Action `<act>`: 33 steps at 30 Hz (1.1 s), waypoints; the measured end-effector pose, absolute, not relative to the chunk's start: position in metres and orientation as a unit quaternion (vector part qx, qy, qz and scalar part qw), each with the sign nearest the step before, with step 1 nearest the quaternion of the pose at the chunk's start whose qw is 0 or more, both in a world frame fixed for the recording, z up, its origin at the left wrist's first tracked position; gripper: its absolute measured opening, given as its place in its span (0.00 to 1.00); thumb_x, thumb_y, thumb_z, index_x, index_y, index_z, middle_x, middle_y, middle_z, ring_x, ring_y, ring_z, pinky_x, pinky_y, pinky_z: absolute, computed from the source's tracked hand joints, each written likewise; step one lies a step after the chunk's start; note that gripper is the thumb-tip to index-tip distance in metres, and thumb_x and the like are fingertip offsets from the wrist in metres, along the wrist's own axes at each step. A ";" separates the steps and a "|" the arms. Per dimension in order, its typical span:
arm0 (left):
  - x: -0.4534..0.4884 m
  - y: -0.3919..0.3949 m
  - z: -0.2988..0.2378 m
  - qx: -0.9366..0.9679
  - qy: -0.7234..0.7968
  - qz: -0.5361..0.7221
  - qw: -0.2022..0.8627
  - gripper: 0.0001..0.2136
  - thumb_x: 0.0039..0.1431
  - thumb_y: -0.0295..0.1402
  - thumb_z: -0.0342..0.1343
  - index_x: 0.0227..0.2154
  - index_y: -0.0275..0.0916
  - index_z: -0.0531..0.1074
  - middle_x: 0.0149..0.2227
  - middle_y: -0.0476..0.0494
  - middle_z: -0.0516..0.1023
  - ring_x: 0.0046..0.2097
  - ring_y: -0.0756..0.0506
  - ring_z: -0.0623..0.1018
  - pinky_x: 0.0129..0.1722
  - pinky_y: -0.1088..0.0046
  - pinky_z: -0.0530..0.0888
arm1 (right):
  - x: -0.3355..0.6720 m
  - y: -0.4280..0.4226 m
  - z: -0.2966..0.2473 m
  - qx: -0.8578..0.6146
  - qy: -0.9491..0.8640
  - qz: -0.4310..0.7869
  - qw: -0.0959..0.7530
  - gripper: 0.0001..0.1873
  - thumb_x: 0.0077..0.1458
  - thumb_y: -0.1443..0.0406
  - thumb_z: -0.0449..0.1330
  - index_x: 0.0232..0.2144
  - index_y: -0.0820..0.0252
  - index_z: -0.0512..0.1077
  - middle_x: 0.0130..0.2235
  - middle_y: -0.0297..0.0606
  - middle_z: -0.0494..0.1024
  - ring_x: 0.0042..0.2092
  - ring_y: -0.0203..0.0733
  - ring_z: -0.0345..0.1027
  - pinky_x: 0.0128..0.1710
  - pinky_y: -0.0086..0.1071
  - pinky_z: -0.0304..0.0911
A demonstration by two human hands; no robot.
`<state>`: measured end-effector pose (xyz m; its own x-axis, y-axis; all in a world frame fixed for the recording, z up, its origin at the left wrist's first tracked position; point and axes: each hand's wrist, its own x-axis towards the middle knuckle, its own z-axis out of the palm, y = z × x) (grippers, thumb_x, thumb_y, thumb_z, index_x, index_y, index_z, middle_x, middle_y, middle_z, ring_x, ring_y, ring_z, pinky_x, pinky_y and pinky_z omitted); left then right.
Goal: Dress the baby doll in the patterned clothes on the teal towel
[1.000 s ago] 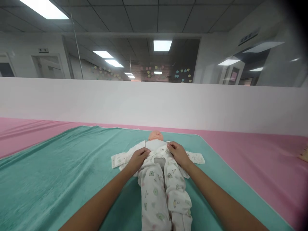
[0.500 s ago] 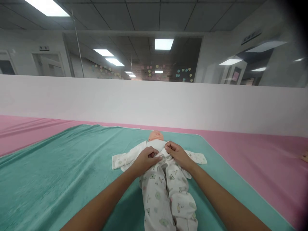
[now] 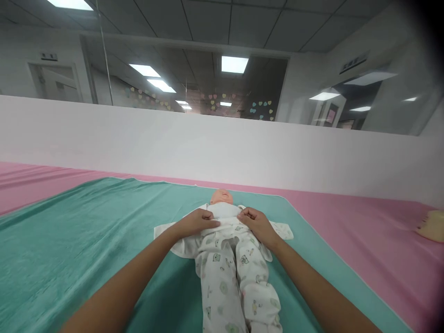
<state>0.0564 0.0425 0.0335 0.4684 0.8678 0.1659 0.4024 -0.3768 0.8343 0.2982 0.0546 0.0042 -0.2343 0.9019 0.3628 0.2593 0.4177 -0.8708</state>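
Note:
A baby doll [image 3: 222, 196] lies on its back, its head away from me. It wears a white long-sleeved top [image 3: 224, 211] with the sleeves spread sideways, and white printed trousers [image 3: 222, 277] whose legs run towards me. My left hand [image 3: 198, 222] is closed at the left side of the trousers' waistband, thumb and fingers on the cloth. On the opposite side, my right hand [image 3: 255, 224] pinches the waistband near the doll's belly. Between both hands the waistband stretches across the front of the top. The fingertips partly hide the cloth they hold.
Under the doll is a wrinkled green blanket [image 3: 86, 240], laid over a pink sheet [image 3: 360, 231]. A white low wall [image 3: 194, 148] stands behind, with glass above it. A beige thing [image 3: 433, 226] pokes in at the right edge; I cannot tell what it is.
My left hand has shifted left and outward, spreading the waistband wider across the belly. My right hand stays at its side. The view has tilted slightly, showing more of the beige thing.

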 end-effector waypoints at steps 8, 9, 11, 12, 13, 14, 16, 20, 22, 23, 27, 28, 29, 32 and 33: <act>0.035 0.053 0.026 0.770 0.432 0.308 0.353 0.11 0.45 0.42 0.59 0.20 0.40 0.68 0.27 0.49 0.70 0.29 0.47 0.67 0.26 0.75 0.59 | 0.341 0.068 -0.011 -0.418 -0.733 0.403 0.353 0.15 0.48 0.53 0.60 0.26 0.58 0.66 0.24 0.29 0.62 0.27 0.34 0.52 0.27 0.28 0.48; 0.038 0.054 0.025 0.771 0.425 0.328 0.343 0.10 0.45 0.42 0.59 0.21 0.41 0.69 0.34 0.46 0.73 0.35 0.44 0.70 0.30 0.74 0.63 | 0.343 0.068 -0.012 -0.409 -0.741 0.405 0.347 0.14 0.50 0.53 0.59 0.26 0.58 0.66 0.27 0.31 0.65 0.29 0.35 0.56 0.29 0.29 0.51; 0.043 0.056 0.022 0.775 0.414 0.352 0.322 0.10 0.46 0.42 0.58 0.22 0.41 0.71 0.51 0.43 0.69 0.51 0.38 0.67 0.43 0.70 0.65 | 0.343 0.069 -0.012 -0.390 -0.752 0.395 0.355 0.13 0.51 0.54 0.58 0.27 0.57 0.66 0.39 0.37 0.69 0.40 0.41 0.62 0.37 0.31 0.56; 0.045 0.059 0.019 0.780 0.415 0.347 0.313 0.10 0.47 0.43 0.58 0.23 0.42 0.71 0.56 0.45 0.64 0.57 0.37 0.62 0.49 0.68 0.63 | 0.341 0.069 -0.012 -0.383 -0.757 0.388 0.361 0.13 0.52 0.54 0.57 0.27 0.57 0.65 0.47 0.39 0.68 0.47 0.44 0.60 0.42 0.33 0.56; 0.047 0.062 0.016 0.786 0.422 0.335 0.304 0.11 0.48 0.44 0.56 0.24 0.42 0.71 0.59 0.47 0.60 0.60 0.37 0.57 0.53 0.67 0.60 | 0.339 0.070 -0.013 -0.379 -0.760 0.382 0.364 0.13 0.52 0.54 0.57 0.27 0.57 0.65 0.52 0.39 0.64 0.53 0.46 0.56 0.47 0.35 0.55; 0.048 0.065 0.013 0.789 0.431 0.322 0.296 0.11 0.49 0.45 0.55 0.25 0.43 0.71 0.61 0.48 0.58 0.62 0.38 0.55 0.54 0.66 0.59 | 0.336 0.070 -0.013 -0.379 -0.763 0.376 0.364 0.13 0.53 0.54 0.56 0.27 0.57 0.65 0.55 0.38 0.62 0.56 0.47 0.53 0.49 0.36 0.53; 0.052 0.074 0.007 0.788 0.450 0.315 0.278 0.12 0.52 0.46 0.51 0.28 0.43 0.70 0.61 0.50 0.58 0.61 0.40 0.58 0.54 0.67 0.60 | 0.330 0.074 -0.015 -0.395 -0.767 0.349 0.367 0.13 0.54 0.54 0.54 0.28 0.56 0.65 0.52 0.38 0.66 0.55 0.46 0.55 0.49 0.36 0.54; 0.064 0.094 -0.004 0.747 0.538 0.345 0.183 0.10 0.56 0.42 0.48 0.33 0.43 0.68 0.47 0.48 0.74 0.48 0.44 0.72 0.44 0.71 0.66 | 0.316 0.092 -0.020 -0.479 -0.746 0.214 0.409 0.13 0.54 0.53 0.51 0.28 0.56 0.64 0.29 0.32 0.70 0.33 0.40 0.62 0.35 0.33 0.56; 0.071 0.101 -0.009 0.721 0.588 0.343 0.131 0.09 0.57 0.40 0.47 0.31 0.41 0.67 0.35 0.48 0.76 0.39 0.45 0.74 0.38 0.72 0.66 | 0.308 0.105 -0.024 -0.511 -0.727 0.170 0.426 0.13 0.53 0.54 0.51 0.26 0.56 0.63 0.23 0.28 0.66 0.28 0.38 0.59 0.31 0.31 0.54; 0.075 0.103 -0.012 0.710 0.604 0.343 0.115 0.08 0.58 0.39 0.46 0.30 0.41 0.66 0.32 0.48 0.75 0.36 0.45 0.73 0.37 0.71 0.66 | 0.305 0.111 -0.026 -0.520 -0.718 0.161 0.433 0.13 0.52 0.54 0.51 0.25 0.56 0.63 0.22 0.28 0.65 0.27 0.38 0.58 0.30 0.30 0.53; 0.084 0.099 -0.022 0.723 0.596 0.350 0.004 0.09 0.61 0.36 0.43 0.30 0.39 0.65 0.34 0.43 0.72 0.41 0.43 0.70 0.40 0.68 0.62 | 0.296 0.122 -0.035 -0.542 -0.693 0.159 0.448 0.16 0.54 0.52 0.48 0.23 0.56 0.61 0.24 0.30 0.66 0.28 0.39 0.59 0.29 0.30 0.51; 0.084 0.097 -0.023 0.732 0.583 0.353 -0.018 0.09 0.61 0.36 0.42 0.30 0.39 0.64 0.35 0.42 0.71 0.41 0.43 0.69 0.40 0.68 0.62 | 0.296 0.121 -0.036 -0.542 -0.694 0.162 0.446 0.17 0.54 0.52 0.48 0.23 0.56 0.61 0.24 0.30 0.67 0.29 0.39 0.60 0.29 0.30 0.51; 0.082 0.094 -0.023 0.737 0.574 0.355 -0.021 0.09 0.61 0.36 0.42 0.30 0.39 0.64 0.35 0.43 0.71 0.40 0.43 0.69 0.39 0.69 0.62 | 0.297 0.119 -0.037 -0.540 -0.697 0.167 0.441 0.18 0.55 0.51 0.47 0.23 0.56 0.61 0.25 0.30 0.68 0.29 0.39 0.60 0.30 0.30 0.51; 0.071 0.086 -0.013 0.731 0.573 0.356 0.105 0.08 0.58 0.36 0.46 0.26 0.40 0.60 0.25 0.50 0.66 0.30 0.47 0.66 0.30 0.74 0.59 | 0.304 0.111 -0.036 -0.527 -0.716 0.186 0.419 0.20 0.54 0.50 0.48 0.20 0.57 0.62 0.23 0.31 0.68 0.30 0.39 0.60 0.31 0.30 0.51; 0.066 0.082 -0.007 0.729 0.564 0.347 0.173 0.09 0.57 0.37 0.47 0.25 0.40 0.59 0.23 0.52 0.63 0.27 0.49 0.64 0.27 0.75 0.58 | 0.308 0.108 -0.035 -0.521 -0.722 0.196 0.411 0.21 0.55 0.51 0.48 0.19 0.58 0.62 0.23 0.31 0.68 0.30 0.39 0.60 0.31 0.30 0.52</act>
